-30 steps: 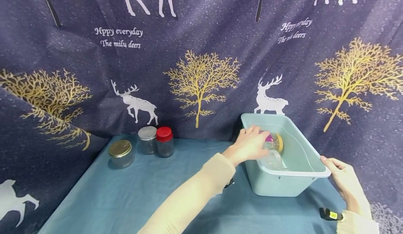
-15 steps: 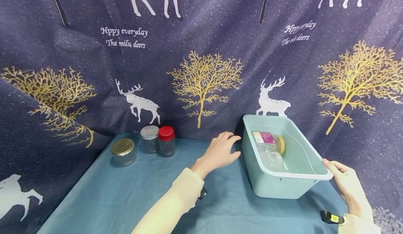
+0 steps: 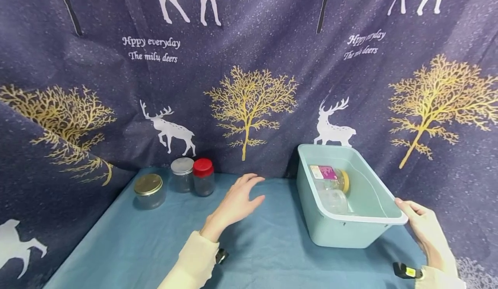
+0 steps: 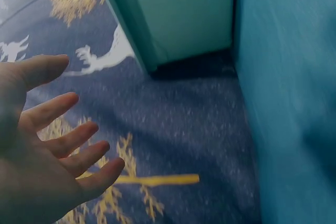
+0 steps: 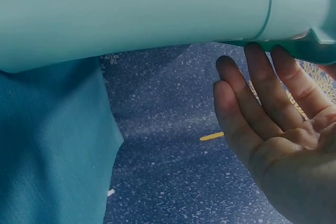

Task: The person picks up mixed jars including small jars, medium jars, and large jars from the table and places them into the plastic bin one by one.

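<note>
My left hand (image 3: 234,200) hovers over the middle of the table, fingers spread and holding nothing; in the left wrist view its fingers (image 4: 79,140) are loosely bent. At the right, my right hand (image 3: 425,225) grips the near right corner of a pale teal plastic bin (image 3: 342,233), thumb on the rim. The right wrist view shows its fingers (image 5: 262,85) beneath that rim. Inside the bin lie a clear jar with a yellow lid and purple label (image 3: 327,172) and another clear container (image 3: 335,201), both along the left wall.
Three clear jars stand at the back left of the blue-covered table (image 3: 148,254): one gold-lidded (image 3: 149,192), one silver-lidded (image 3: 182,175) and one red-lidded (image 3: 203,177). A dark blue cloth (image 3: 249,42) with deer and trees hangs behind.
My left hand has come out of the bin, away from the jars lying there, and moved left over the table. The right hand stays at the bin's corner.
</note>
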A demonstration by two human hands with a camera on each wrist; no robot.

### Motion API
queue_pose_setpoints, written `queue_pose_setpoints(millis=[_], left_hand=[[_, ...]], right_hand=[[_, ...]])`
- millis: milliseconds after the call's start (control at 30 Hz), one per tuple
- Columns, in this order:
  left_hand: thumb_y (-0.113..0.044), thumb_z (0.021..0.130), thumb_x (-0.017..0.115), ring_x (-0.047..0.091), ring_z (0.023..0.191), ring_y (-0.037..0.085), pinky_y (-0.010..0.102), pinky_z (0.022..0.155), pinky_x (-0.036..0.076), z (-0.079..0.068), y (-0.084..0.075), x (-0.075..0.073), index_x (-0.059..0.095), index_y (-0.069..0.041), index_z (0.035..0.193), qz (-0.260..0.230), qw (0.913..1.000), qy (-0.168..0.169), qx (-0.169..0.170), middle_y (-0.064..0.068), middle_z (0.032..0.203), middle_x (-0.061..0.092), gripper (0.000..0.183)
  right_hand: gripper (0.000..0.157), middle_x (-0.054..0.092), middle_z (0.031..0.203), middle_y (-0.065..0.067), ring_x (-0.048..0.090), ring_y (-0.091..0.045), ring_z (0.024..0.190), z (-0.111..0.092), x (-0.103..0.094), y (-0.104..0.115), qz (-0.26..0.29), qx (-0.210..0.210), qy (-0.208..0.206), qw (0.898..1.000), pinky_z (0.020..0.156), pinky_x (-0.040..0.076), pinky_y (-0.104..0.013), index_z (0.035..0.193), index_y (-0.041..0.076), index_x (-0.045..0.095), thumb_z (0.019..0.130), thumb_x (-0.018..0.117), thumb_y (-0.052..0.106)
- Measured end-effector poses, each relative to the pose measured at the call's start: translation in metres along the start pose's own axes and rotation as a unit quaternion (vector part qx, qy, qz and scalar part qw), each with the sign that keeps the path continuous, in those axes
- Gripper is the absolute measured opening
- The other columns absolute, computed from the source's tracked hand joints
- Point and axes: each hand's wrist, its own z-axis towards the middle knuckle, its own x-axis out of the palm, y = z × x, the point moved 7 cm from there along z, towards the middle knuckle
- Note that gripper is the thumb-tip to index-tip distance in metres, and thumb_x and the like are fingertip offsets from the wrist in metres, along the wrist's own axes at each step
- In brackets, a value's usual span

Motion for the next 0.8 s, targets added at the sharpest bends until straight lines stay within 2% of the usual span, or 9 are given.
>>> queue_pose_setpoints(millis=[200, 333, 500, 633, 800], left_hand=[[-0.026, 0.090, 0.071, 0.046, 0.128, 0.028, 0.050, 0.102, 0.038, -0.014, 0.030, -0.026, 0.060, -0.016, 0.132, -0.019, 0.9987, -0.046, -0.013, 0.011, 0.139, 0.049, 0.044], [-0.023, 0.090, 0.071, 0.046, 0.128, 0.027, 0.047, 0.105, 0.036, -0.025, 0.053, -0.043, 0.060, -0.013, 0.131, -0.031, 0.9965, -0.071, -0.032, 0.009, 0.137, 0.050, 0.044], [-0.017, 0.089, 0.073, 0.048, 0.125, 0.030, 0.050, 0.102, 0.038, -0.042, 0.080, -0.064, 0.060, -0.008, 0.130, -0.045, 0.9915, -0.113, -0.045, 0.012, 0.135, 0.052, 0.044], [-0.014, 0.089, 0.072, 0.047, 0.127, 0.033, 0.052, 0.103, 0.036, -0.053, 0.101, -0.072, 0.060, -0.007, 0.129, -0.057, 0.9867, -0.135, -0.070, 0.015, 0.135, 0.051, 0.043], [-0.011, 0.088, 0.072, 0.047, 0.125, 0.037, 0.054, 0.103, 0.035, -0.054, 0.117, -0.073, 0.059, -0.002, 0.129, -0.064, 0.9816, -0.161, -0.080, 0.020, 0.133, 0.051, 0.044]], right_hand=[[0.025, 0.066, 0.069, 0.013, 0.057, -0.002, 0.066, 0.001, 0.000, -0.001, -0.002, -0.003, -0.007, 1.000, 0.058, 0.047, -0.019, 0.079, 0.022, 0.075, 0.099, 0.059, 0.026], [0.026, 0.066, 0.070, 0.012, 0.058, -0.002, 0.067, -0.002, 0.000, 0.000, -0.005, 0.006, -0.002, 1.000, 0.058, 0.047, -0.020, 0.080, 0.021, 0.075, 0.099, 0.059, 0.029], [0.029, 0.066, 0.069, 0.010, 0.058, -0.005, 0.064, -0.006, 0.003, -0.001, -0.026, 0.014, 0.002, 1.000, 0.055, 0.049, -0.023, 0.080, 0.020, 0.074, 0.099, 0.057, 0.033], [0.028, 0.066, 0.070, 0.011, 0.057, -0.005, 0.065, -0.006, 0.003, 0.001, -0.023, 0.001, 0.003, 1.000, 0.056, 0.049, -0.023, 0.081, 0.018, 0.074, 0.100, 0.057, 0.031], [0.026, 0.066, 0.070, 0.011, 0.057, -0.004, 0.065, -0.005, 0.001, 0.001, -0.020, -0.004, -0.002, 1.000, 0.056, 0.049, -0.023, 0.081, 0.020, 0.074, 0.100, 0.057, 0.028]])
